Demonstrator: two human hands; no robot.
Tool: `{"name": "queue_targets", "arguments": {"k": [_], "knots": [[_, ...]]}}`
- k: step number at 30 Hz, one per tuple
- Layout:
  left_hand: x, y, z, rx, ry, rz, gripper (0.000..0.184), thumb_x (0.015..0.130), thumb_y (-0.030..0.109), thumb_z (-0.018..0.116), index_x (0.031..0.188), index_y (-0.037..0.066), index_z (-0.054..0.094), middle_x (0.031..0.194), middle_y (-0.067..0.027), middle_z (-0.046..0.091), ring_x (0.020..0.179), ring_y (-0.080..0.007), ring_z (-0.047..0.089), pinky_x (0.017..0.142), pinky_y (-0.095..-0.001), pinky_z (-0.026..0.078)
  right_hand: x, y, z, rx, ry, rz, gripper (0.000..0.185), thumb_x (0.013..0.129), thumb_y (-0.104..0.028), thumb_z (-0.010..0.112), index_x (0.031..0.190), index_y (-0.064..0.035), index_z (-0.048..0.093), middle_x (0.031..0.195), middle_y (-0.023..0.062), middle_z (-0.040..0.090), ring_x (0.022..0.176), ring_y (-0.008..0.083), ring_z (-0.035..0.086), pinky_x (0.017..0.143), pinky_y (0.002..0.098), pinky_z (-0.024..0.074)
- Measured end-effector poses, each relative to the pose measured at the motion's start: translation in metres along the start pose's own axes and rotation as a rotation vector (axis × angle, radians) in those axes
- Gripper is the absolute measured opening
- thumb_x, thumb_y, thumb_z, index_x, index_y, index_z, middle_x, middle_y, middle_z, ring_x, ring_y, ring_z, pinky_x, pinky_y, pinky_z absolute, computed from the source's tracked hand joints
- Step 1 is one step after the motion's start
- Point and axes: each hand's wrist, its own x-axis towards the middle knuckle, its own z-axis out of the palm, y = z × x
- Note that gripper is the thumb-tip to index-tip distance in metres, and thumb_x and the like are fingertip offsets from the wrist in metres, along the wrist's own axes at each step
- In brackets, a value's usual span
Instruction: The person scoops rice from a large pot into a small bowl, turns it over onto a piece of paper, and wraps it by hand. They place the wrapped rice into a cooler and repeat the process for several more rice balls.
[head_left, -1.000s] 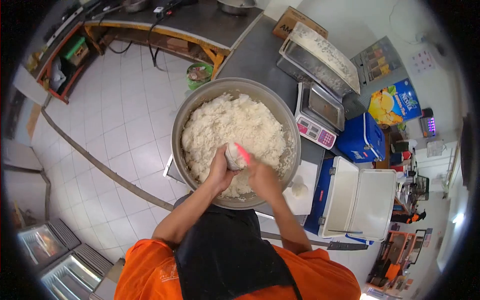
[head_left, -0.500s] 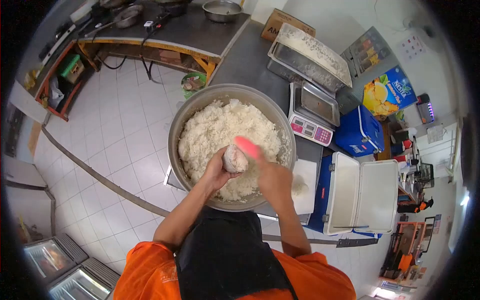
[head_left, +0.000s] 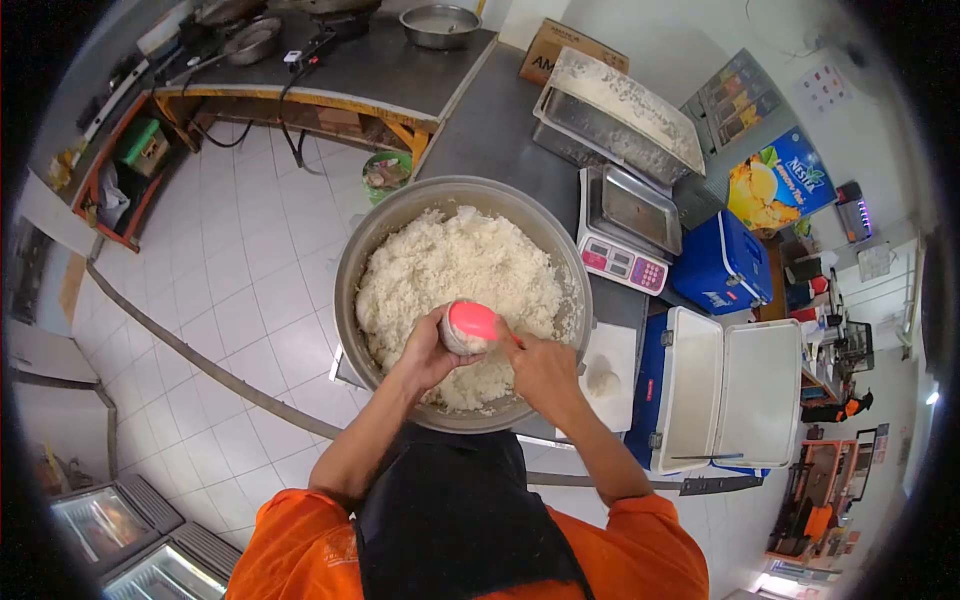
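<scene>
A large round metal pot [head_left: 355,250] filled with cooked white rice [head_left: 460,255] stands before me. Over its near part, my left hand [head_left: 428,352] is closed around a small rice-smeared cup [head_left: 452,342]. My right hand [head_left: 545,372] grips the handle of a pink rice paddle [head_left: 474,320]. The paddle's rounded blade lies across the cup's mouth and covers most of it, so how full the cup is cannot be seen.
Right of the pot are a digital scale [head_left: 622,262] with a metal tray, a white board [head_left: 615,375] with a rice mound, and an open white cooler [head_left: 690,385]. A blue cooler [head_left: 722,262] sits behind. A green bin [head_left: 386,172] stands on the tiled floor [head_left: 240,290].
The pink paddle has come down from above and right of the cup onto its mouth. My right hand has shifted slightly; my left hand still holds the cup in nearly the same place.
</scene>
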Motion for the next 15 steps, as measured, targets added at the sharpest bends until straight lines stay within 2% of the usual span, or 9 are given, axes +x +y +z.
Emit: {"name": "queue_targets", "arguments": {"k": [1, 5, 7, 8, 10, 11, 12, 14, 15], "knots": [[0.0, 0.0, 0.002, 0.0, 0.001, -0.015, 0.037, 0.105, 0.032, 0.03, 0.129, 0.013, 0.051, 0.126, -0.0091, 0.059, 0.113, -0.0271, 0.06, 0.089, -0.0511, 0.053, 0.0, 0.004, -0.005, -0.032, -0.018, -0.042, 0.058, 0.08, -0.007, 0.058, 0.137, -0.016, 0.057, 0.088, 0.0133, 0.069, 0.068, 0.0303, 0.069, 0.059, 0.0443, 0.0534], [0.004, -0.002, 0.004, -0.022, -0.021, 0.014, 0.037, 0.104, 0.033, 0.031, 0.128, 0.014, 0.052, 0.127, -0.0099, 0.059, 0.111, -0.028, 0.06, 0.088, -0.0516, 0.053, 0.004, 0.018, -0.014, -0.017, 0.035, -0.07, 0.054, 0.081, -0.004, 0.057, 0.134, -0.0134, 0.059, 0.085, 0.0136, 0.068, 0.067, 0.0315, 0.068, 0.06, 0.0438, 0.0533], [0.004, 0.001, 0.007, -0.055, -0.01, 0.058, 0.038, 0.104, 0.034, 0.032, 0.129, 0.014, 0.052, 0.127, -0.0102, 0.059, 0.111, -0.0277, 0.06, 0.088, -0.051, 0.053, 0.007, 0.025, -0.013, 0.357, 0.229, 0.188, 0.035, 0.089, -0.006, 0.052, 0.12, -0.0078, 0.066, 0.082, 0.0156, 0.068, 0.07, 0.0325, 0.068, 0.062, 0.0426, 0.0519], [0.004, 0.003, 0.009, -0.087, -0.001, 0.103, 0.038, 0.104, 0.034, 0.032, 0.129, 0.014, 0.052, 0.127, -0.0105, 0.059, 0.111, -0.0275, 0.061, 0.088, -0.0504, 0.053, 0.008, 0.027, -0.009, 0.357, 0.23, 0.178, 0.035, 0.089, -0.006, 0.052, 0.12, -0.0078, 0.066, 0.082, 0.0156, 0.068, 0.07, 0.0325, 0.068, 0.062, 0.0426, 0.0519], [0.012, -0.005, 0.004, -0.125, -0.01, 0.158, 0.039, 0.104, 0.035, 0.031, 0.13, 0.013, 0.051, 0.127, -0.0105, 0.059, 0.111, -0.027, 0.061, 0.088, -0.0494, 0.053, 0.004, 0.03, 0.016, 0.757, 0.196, 0.491, 0.032, 0.093, -0.009, 0.047, 0.119, -0.0019, 0.064, 0.089, 0.0256, 0.067, 0.084, 0.0396, 0.067, 0.076, 0.0462, 0.0519], [0.016, -0.008, 0.004, -0.161, -0.024, 0.203, 0.04, 0.104, 0.036, 0.031, 0.131, 0.013, 0.051, 0.126, -0.0104, 0.059, 0.112, -0.0266, 0.061, 0.089, -0.0485, 0.054, -0.003, 0.033, 0.058, 0.834, 0.283, 0.364, 0.029, 0.098, -0.015, 0.045, 0.109, 0.0025, 0.065, 0.094, 0.0303, 0.065, 0.09, 0.0435, 0.066, 0.08, 0.0481, 0.0496], [0.016, -0.007, 0.007, -0.163, -0.025, 0.206, 0.04, 0.104, 0.036, 0.031, 0.131, 0.013, 0.051, 0.126, -0.0104, 0.059, 0.112, -0.0266, 0.061, 0.089, -0.0485, 0.054, 0.001, 0.022, 0.056, 0.833, 0.283, 0.361, 0.029, 0.098, -0.015, 0.045, 0.109, 0.0025, 0.065, 0.094, 0.0303, 0.065, 0.09, 0.0435, 0.066, 0.08, 0.0481, 0.0496], [0.012, -0.01, 0.012, -0.056, 0.037, 0.146, 0.042, 0.105, 0.037, 0.032, 0.126, 0.008, 0.053, 0.123, -0.0098, 0.06, 0.11, -0.024, 0.061, 0.087, -0.0422, 0.055, 0.002, -0.007, 0.044, 0.732, 0.048, 0.377, 0.027, 0.096, -0.012, 0.046, 0.107, 0.004, 0.065, 0.096, 0.0318, 0.064, 0.094, 0.0439, 0.064, 0.083, 0.0484, 0.0492], [0.014, -0.011, 0.007, -0.053, 0.035, 0.138, 0.042, 0.105, 0.037, 0.032, 0.126, 0.008, 0.053, 0.123, -0.0098, 0.06, 0.11, -0.024, 0.061, 0.087, -0.0422, 0.055, 0.005, -0.005, 0.039, 0.725, -0.065, 0.425, 0.025, 0.089, -0.008, 0.05, 0.105, 0.0029, 0.067, 0.097, 0.0307, 0.065, 0.095, 0.0445, 0.064, 0.085, 0.0477, 0.05]]}}
